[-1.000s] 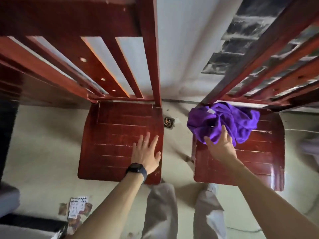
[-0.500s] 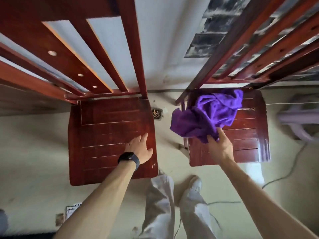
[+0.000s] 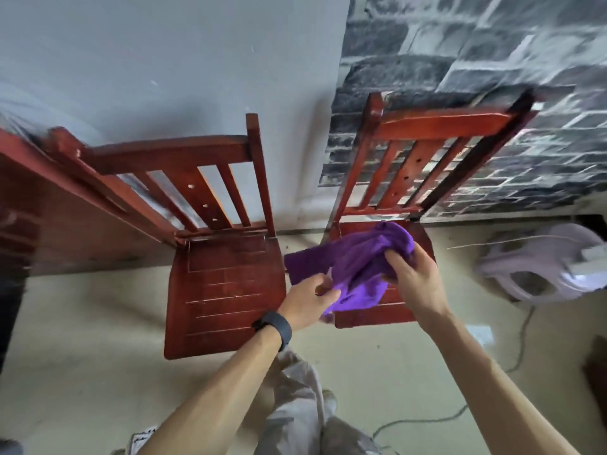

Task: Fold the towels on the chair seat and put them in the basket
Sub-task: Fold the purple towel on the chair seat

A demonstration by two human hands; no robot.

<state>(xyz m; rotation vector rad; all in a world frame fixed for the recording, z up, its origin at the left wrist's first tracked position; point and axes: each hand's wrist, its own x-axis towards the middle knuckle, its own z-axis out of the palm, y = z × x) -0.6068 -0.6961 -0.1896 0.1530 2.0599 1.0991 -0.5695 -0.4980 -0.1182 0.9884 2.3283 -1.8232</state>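
A crumpled purple towel (image 3: 358, 267) hangs in the air above the front of the right red wooden chair (image 3: 404, 311), between the two chairs. My right hand (image 3: 415, 277) grips its upper right part. My left hand (image 3: 310, 298), with a black watch on the wrist, pinches the towel's lower left edge. The left red wooden chair (image 3: 223, 290) has a bare seat. A pale lilac plastic basket (image 3: 545, 264) lies blurred on the floor at the right.
Both chairs stand with their backs toward a grey wall and a brick-pattern wall. A dark red table edge (image 3: 39, 205) is at the far left. A grey cable (image 3: 519, 349) runs over the beige floor at the right. My legs are below, between the chairs.
The view has pulled back and up. My left hand left the left chair's seat and took hold of the towel's lower edge. My right hand has lifted the towel off the right seat.
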